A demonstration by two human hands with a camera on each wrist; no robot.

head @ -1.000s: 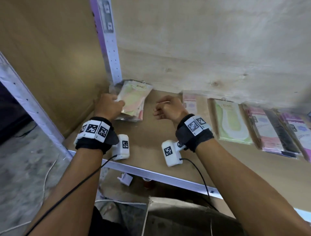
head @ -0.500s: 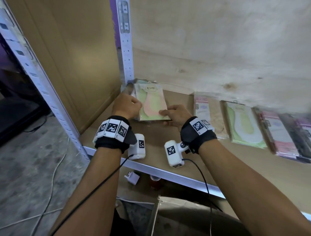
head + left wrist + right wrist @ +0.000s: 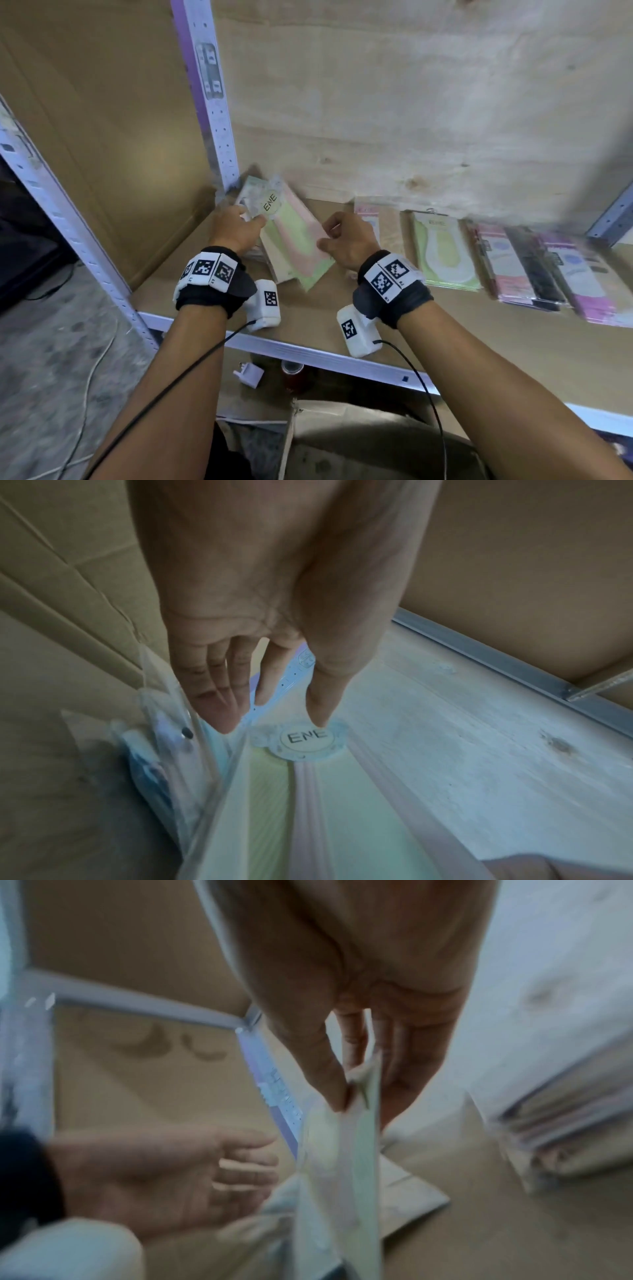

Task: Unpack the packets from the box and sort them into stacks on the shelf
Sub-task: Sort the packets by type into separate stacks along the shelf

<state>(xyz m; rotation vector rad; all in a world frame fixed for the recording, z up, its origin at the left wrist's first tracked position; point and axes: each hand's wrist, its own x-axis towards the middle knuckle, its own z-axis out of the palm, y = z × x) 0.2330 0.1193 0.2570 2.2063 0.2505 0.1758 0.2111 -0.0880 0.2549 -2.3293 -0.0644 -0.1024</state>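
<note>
Shelf: plywood board holding a row of packet stacks along the back wall at right. Left rear corner, by the upright post: green-and-pink packet labelled ENE, tilted over further packets. Left hand: fingers extended, thumb tip touching the packet's label end. Right hand: thumb and fingers pinching the packet's near edge. Box: below the shelf; contents hidden.
</note>
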